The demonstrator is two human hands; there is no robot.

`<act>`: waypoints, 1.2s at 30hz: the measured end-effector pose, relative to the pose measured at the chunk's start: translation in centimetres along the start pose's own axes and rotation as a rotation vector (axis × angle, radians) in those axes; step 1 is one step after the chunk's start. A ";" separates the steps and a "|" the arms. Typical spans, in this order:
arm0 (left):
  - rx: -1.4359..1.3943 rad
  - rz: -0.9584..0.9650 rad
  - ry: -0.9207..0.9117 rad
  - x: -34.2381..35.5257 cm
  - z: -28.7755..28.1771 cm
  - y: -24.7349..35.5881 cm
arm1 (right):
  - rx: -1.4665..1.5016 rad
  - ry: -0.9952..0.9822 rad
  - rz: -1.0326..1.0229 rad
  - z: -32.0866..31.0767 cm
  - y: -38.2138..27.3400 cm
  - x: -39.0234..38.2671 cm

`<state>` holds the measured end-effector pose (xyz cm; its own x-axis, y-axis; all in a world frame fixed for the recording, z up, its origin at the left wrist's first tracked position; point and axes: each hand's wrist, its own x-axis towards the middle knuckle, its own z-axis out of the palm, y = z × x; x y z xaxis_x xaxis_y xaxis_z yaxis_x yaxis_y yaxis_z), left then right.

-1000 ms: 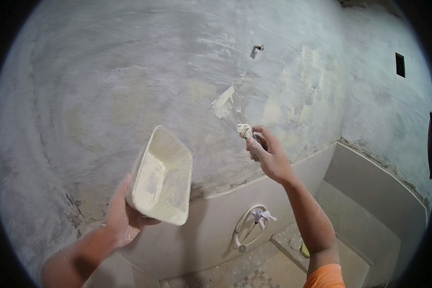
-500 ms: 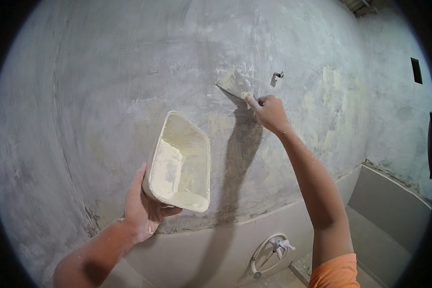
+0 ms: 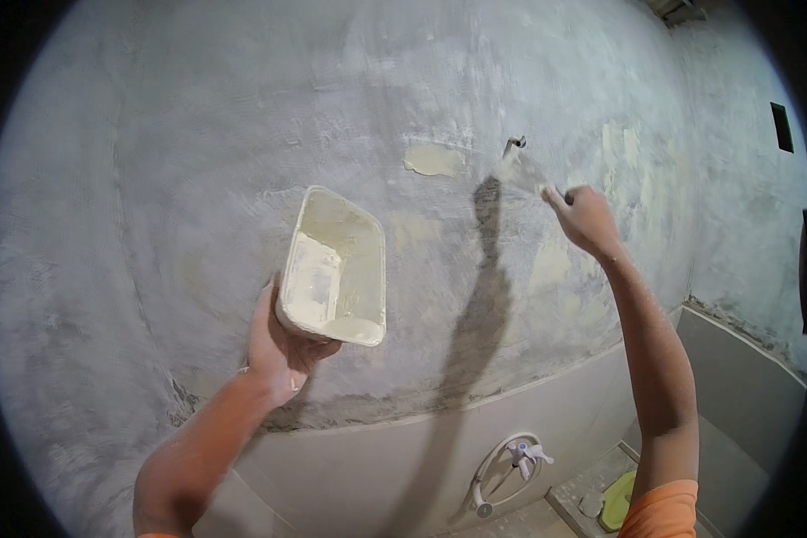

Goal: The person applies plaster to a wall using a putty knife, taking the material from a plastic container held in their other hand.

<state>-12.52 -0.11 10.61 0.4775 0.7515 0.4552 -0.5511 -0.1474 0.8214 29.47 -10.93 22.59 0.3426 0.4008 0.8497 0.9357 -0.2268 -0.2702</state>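
Here, left hand (image 3: 289,348) curls fingers under rectangular plastic tub (image 3: 362,260), in front of plastered wall (image 3: 215,242); tub probably light, stiff, slick near putty (image 3: 314,289), best gripped low. Right hand (image 3: 590,221) pinches putty knife (image 3: 526,173) by handle, just below pipe stub (image 3: 516,143).

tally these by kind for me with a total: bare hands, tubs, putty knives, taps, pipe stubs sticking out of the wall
Bare hands: 2 (left hand, right hand)
Rectangular cream tub: 1, in the left hand
Putty knife: 1, in the right hand
Tap: 1
Pipe stub: 1
Total: 6
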 end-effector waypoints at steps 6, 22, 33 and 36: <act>0.004 -0.059 0.016 -0.7 2.3 -0.8 | 0.123 0.009 -0.279 -0.4 -9.2 1.7; -0.110 -0.034 0.005 -1.5 1.6 -1.0 | 0.026 -0.126 0.063 5.5 8.3 -6.7; -0.109 -0.062 0.098 -2.7 3.6 -1.6 | 0.440 0.061 -0.199 4.3 -7.9 -0.3; -0.089 -0.084 0.139 -2.8 2.9 -1.3 | 0.519 0.149 -0.183 6.4 -9.3 -2.1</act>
<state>-11.13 -3.91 9.23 0.4286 0.8413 0.3293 -0.5746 -0.0274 0.8180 20.62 -3.98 20.43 0.1908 0.2541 0.9482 0.9106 0.3150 -0.2676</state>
